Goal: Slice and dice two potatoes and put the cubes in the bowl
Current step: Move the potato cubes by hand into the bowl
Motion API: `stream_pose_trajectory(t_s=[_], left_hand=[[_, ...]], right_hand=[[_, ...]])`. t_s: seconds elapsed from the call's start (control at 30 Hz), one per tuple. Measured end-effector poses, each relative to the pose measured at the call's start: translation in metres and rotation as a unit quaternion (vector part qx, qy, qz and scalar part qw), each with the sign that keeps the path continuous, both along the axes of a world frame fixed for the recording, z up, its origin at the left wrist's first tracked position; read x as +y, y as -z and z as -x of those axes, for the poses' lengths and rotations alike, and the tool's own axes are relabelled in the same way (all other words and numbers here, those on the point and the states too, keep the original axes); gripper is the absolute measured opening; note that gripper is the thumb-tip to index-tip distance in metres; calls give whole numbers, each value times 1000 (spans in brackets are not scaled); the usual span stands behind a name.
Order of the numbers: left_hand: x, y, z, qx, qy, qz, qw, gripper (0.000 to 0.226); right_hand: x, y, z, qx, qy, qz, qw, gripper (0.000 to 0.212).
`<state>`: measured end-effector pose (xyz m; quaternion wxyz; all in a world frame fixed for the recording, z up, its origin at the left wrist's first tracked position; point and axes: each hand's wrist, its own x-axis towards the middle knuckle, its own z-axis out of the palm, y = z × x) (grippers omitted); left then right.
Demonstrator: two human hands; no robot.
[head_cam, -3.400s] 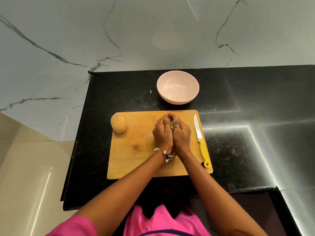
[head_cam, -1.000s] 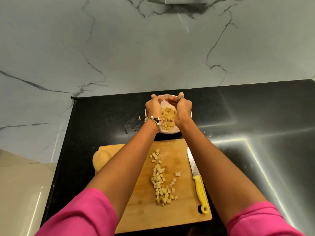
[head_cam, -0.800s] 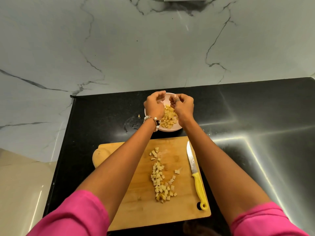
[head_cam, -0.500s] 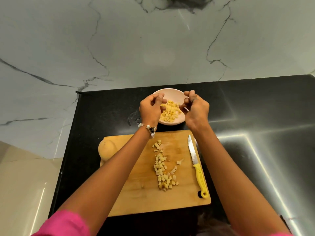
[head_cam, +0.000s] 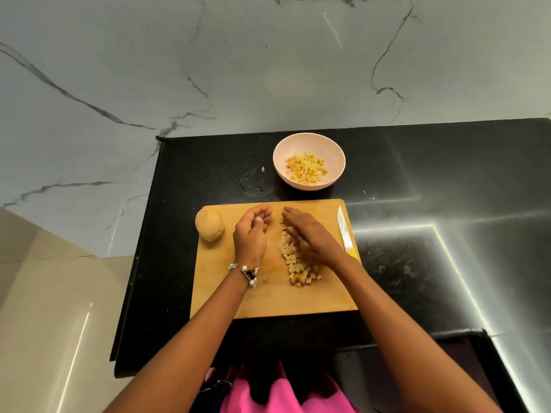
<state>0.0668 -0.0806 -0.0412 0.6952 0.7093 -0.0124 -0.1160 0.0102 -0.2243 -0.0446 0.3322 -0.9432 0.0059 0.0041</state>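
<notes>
below, a rectangular wooden cutting board with rounded corners lies on a glossy black stone counter, backed by pale marble veined in grey. a round, pale pink bowl stands on the counter just beyond the board, and small yellow potato cubes are heaped in its bottom. more cubes, the loose cubes, lie in an uneven strip down the middle of the board. a whole potato, smooth and tan, sits at the board's far left corner. a knife with a pale blade and yellow handle lies along the board's right edge.

half a second ago both hands were raised over the bowl; now they are down at the board and the bowl is in full view.

the left hand hovers over bare wood with its fingers loosely curled, holding nothing that can be seen; a beaded bracelet circles its wrist. the right hand, a ring on one finger, lies flat with fingers nearly straight, resting on the far end of the strip of loose cubes, gripping none of them.
</notes>
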Motion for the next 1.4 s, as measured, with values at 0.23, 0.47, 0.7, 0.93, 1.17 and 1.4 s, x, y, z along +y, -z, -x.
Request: stream_pose_trajectory(t_s=[0.23,0.47,0.7,0.93,1.17,1.4], left_hand=[[18,-1,13,-38,41,2,998,31],[25,1,27,-16,57,39,998,29],[29,0,31,41,50,107,992,36],[33,-5,32,84,17,165,983,42],[28,-7,32,73,13,150,986,43],[11,-4,28,-12,73,31,997,52]], right_hand=[[12,-17,36,-22,-55,-55,997,41],[21,4,55,-2,173,22,985,50],[60,11,59,-36,59,143,987,90],[64,17,40,14,50,248,967,97],[39,8,21,-83,107,117,984,51],[35,-7,40,-162,410,-203,874,34]])
